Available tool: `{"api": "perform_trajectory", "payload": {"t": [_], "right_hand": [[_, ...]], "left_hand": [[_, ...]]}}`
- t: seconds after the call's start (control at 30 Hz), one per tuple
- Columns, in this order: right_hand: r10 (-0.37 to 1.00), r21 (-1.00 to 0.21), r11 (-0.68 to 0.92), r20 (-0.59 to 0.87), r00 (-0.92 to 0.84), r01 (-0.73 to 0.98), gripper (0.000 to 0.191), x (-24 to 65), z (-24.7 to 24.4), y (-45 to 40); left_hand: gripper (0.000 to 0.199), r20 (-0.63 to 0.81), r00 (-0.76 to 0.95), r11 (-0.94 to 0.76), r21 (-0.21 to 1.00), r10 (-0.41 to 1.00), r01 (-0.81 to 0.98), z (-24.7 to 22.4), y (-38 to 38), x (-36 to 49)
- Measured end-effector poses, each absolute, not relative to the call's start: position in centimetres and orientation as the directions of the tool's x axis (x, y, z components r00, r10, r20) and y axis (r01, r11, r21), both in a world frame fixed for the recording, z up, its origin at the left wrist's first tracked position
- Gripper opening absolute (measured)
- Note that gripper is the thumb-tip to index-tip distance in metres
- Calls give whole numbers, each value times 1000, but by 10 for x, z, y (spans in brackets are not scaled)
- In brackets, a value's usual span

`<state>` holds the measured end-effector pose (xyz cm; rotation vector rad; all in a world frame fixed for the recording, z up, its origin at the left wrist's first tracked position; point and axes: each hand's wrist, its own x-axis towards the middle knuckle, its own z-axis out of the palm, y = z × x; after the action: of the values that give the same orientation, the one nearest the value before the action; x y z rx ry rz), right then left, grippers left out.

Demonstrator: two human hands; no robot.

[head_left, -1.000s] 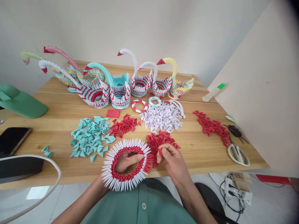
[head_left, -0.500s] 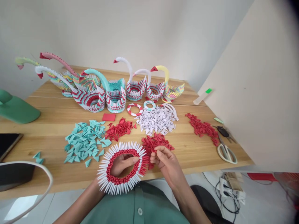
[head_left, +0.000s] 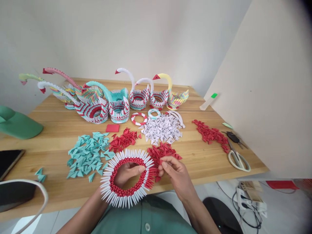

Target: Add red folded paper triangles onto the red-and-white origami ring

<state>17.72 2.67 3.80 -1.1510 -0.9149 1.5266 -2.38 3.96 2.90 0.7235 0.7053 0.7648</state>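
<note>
My left hand (head_left: 125,174) is closed on a ring of folded paper pieces (head_left: 112,180), its thumb showing through the central hole and the other fingers mostly hidden. White points ring its outside, red pieces line the inner rows, and red points stick out on its right side. Just right of that edge, my right hand (head_left: 177,175) pinches a small red folded paper piece (head_left: 161,161) between thumb and forefinger. Behind the fingertips lies a pile of red paper pieces (head_left: 168,149) on the wooden table (head_left: 192,162).
Piles of teal pieces (head_left: 87,157), white pieces (head_left: 163,128) and more red pieces (head_left: 211,134) lie around. Several paper swans (head_left: 119,109) stand behind. Scissors (head_left: 239,161) and a key (head_left: 233,136) are at right; a phone (head_left: 9,161) and a green object (head_left: 19,125) at left.
The view has tilted up slightly, so the table things sit lower in the picture. Both hands keep nearly the same pose, the right one still beside the ring's red edge.
</note>
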Motion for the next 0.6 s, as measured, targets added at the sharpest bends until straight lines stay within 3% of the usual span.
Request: {"api": "perform_trajectory", "payload": {"t": [0.17, 0.33, 0.6], "right_hand": [[967, -935, -256, -243, -81, -246, 20, 177, 37, 24], [955, -933, -290, -267, -130, -212, 22, 176, 34, 24], [950, -929, -282, -236, -203, -240, 20, 170, 29, 29]], "left_hand": [[27, -253, 565, 522, 761, 786, -386, 19, 40, -23], [33, -311, 571, 558, 763, 759, -326, 20, 36, -27], [27, -257, 579, 482, 831, 774, -276, 28, 40, -36]]}}
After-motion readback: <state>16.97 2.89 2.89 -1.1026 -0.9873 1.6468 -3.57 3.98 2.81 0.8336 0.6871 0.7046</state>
